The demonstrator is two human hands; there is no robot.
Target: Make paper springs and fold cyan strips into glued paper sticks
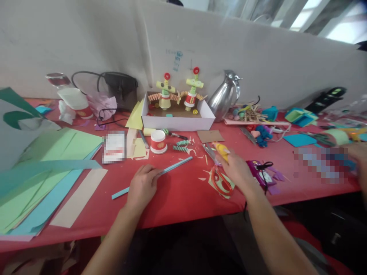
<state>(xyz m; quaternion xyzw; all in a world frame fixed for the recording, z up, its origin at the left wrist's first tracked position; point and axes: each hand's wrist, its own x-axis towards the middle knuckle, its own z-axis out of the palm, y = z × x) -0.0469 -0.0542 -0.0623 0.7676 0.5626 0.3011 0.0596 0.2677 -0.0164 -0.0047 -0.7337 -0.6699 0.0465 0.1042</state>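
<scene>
The red table (177, 194) is carrying a crowded spread of craft work. Along its left end, a stack of green, blue and tan paper sheets (48, 179) is overhanging the near edge. At the back, a white box (177, 122) is holding two paper figures (164, 93), with a metal jug (225, 95) just to its right.

The left hand (142, 185) is lying knuckles-up, its fingers curled down onto a blue paper strip (174, 166) and pinning it to the table. Whether the thumb is underneath cannot be told. The strip is lying flat and slanted in front of the person, running out from under the hand on both sides.

The right hand (236, 166) is reaching forward, its fingers gripping the near end of a yellow tool (221, 149); what kind of tool it is cannot be made out. Red-handled scissors (222, 183) are lying just beneath that wrist among paper offcuts. A small paper cup (158, 141) and green paper coils (180, 146) are sitting just beyond the strip. Another person's hand (357, 152) is working at the far right edge.

Assessment: the strip is thin and likely to curl or skid, so flat, even fingertip pressure near where the tool would meet it seems advisable. The tool hand should be passing over the scissors and offcuts, not dragging through them.
</scene>
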